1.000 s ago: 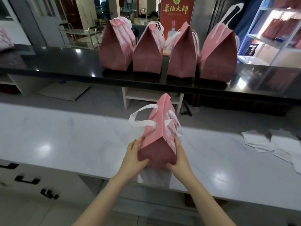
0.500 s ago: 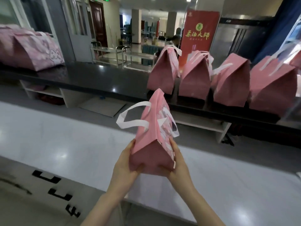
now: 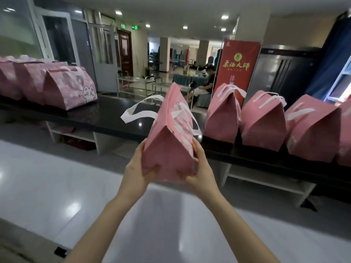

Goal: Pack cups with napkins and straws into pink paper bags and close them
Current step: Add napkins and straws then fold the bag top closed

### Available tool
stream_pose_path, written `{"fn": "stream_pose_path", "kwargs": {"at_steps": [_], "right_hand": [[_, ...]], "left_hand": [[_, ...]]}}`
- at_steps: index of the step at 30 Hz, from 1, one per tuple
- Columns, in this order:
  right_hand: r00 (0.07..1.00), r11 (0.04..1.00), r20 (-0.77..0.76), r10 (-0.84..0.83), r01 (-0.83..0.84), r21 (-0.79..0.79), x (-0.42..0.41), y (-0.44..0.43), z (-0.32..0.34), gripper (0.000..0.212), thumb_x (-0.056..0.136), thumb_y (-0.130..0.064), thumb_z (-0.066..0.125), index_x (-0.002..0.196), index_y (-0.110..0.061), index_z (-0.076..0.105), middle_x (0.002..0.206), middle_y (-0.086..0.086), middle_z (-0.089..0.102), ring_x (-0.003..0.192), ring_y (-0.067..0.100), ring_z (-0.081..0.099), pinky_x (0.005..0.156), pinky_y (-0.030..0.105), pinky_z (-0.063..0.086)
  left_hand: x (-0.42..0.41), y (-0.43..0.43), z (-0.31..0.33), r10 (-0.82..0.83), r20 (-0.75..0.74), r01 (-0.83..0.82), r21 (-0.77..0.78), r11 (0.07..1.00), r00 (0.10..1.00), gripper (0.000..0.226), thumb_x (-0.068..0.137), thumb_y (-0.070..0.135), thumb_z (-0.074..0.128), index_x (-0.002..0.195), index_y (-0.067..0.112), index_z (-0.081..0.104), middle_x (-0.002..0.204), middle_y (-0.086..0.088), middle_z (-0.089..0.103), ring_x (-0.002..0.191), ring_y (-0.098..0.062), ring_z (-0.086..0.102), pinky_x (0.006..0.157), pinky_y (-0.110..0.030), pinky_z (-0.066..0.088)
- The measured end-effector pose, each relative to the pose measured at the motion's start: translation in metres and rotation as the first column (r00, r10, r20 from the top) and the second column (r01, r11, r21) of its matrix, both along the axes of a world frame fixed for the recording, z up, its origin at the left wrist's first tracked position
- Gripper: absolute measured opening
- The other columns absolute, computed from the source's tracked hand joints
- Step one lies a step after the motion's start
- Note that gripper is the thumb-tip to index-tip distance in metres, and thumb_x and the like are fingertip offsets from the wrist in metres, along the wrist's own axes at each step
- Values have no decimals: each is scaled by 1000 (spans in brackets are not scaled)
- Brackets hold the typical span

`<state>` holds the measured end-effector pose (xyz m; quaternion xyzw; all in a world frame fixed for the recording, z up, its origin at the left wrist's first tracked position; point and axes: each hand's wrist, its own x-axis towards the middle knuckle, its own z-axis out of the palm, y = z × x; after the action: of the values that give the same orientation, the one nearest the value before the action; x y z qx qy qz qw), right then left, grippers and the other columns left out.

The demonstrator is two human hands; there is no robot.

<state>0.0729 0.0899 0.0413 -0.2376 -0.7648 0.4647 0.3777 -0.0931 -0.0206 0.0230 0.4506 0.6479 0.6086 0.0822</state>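
Pink paper bag [image 3: 169, 149], closed, clasped at its base between left hand [image 3: 135, 168] and right hand [image 3: 199, 168], raised higher than a second ago, off white counter [image 3: 57, 186]. Beyond, packed bags [image 3: 264, 122] along black counter [image 3: 106, 114]. Farther: red banner [image 3: 237, 73], gold Chinese characters.

Closed pink paper bag [image 3: 168, 149], white handles, upright, aloft between both hands.

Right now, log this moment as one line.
left hand: holding closed pink bag | right hand: holding same bag | bag: lifted, near black counter
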Motion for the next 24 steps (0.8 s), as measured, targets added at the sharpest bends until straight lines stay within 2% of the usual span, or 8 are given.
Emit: {"fn": "stream_pose_path", "kwargs": {"at_steps": [2,4,6,11,15,17,21,24], "right_hand": [[999,998,29,-32,30,50,-14,18,8,106,67,-1,74,143,-53,20,142,-11,46,124,7,51,95,37,52],[998,996,12,-59,58,71,-26,36,9,103,70,4,66,143,-52,22,143,-11,46,126,6,49,97,41,51],[997,995,-30,-78,79,57,-36,55,8,97,73,5,64,144,-48,25,142,-14,46,125,3,49,97,41,51],[991,991,-31,-130,131,18,-58,104,6,97,73,6,61,143,-50,24,141,-14,46,128,7,47,100,42,49],[986,986,-1,-164,164,6,-76,137,-4,97,73,6,61,143,-50,23,142,-13,45,129,7,46,104,39,46],[979,979,17,-202,202,12,-86,150,-9,96,74,6,60,144,-49,23,143,-14,44,130,6,44,105,33,45],[962,962,58,-268,264,66,-108,175,-9,97,74,6,56,145,-50,19,145,-17,38,128,-1,39,88,-1,32],[947,948,68,-313,307,81,-127,196,-7,98,74,9,53,147,-45,17,147,-12,36,122,-5,37,81,-9,28]], "left_hand": [[-17,22,11,3,-17,-3,-7,1000,1000,81,84,21,74,146,43,28,126,15,58,110,4,57,86,-13,47],[-31,44,19,3,-47,-4,-18,1000,999,83,84,18,73,147,43,25,127,7,58,109,-2,58,76,-6,46],[-41,66,25,3,-71,-5,-27,1000,997,84,83,18,71,146,47,23,127,7,57,109,-9,58,72,-5,44],[-60,121,29,-22,-90,17,-54,998,996,86,82,19,73,147,43,22,130,9,54,112,-7,54,77,-1,40],[-77,159,18,-42,-97,34,-79,996,994,88,81,16,73,148,44,22,135,9,53,120,-10,52,98,-28,45],[-85,174,11,-40,-106,32,-78,996,994,87,82,14,70,149,43,22,138,10,51,123,-7,51,104,-33,43],[-104,204,7,-45,-93,39,-66,997,995,83,86,16,68,149,44,21,140,11,50,125,-4,49,105,-30,41],[-120,231,8,-68,-97,61,-78,995,993,82,88,16,65,150,42,18,141,5,48,126,-9,48,107,-34,40]]}}
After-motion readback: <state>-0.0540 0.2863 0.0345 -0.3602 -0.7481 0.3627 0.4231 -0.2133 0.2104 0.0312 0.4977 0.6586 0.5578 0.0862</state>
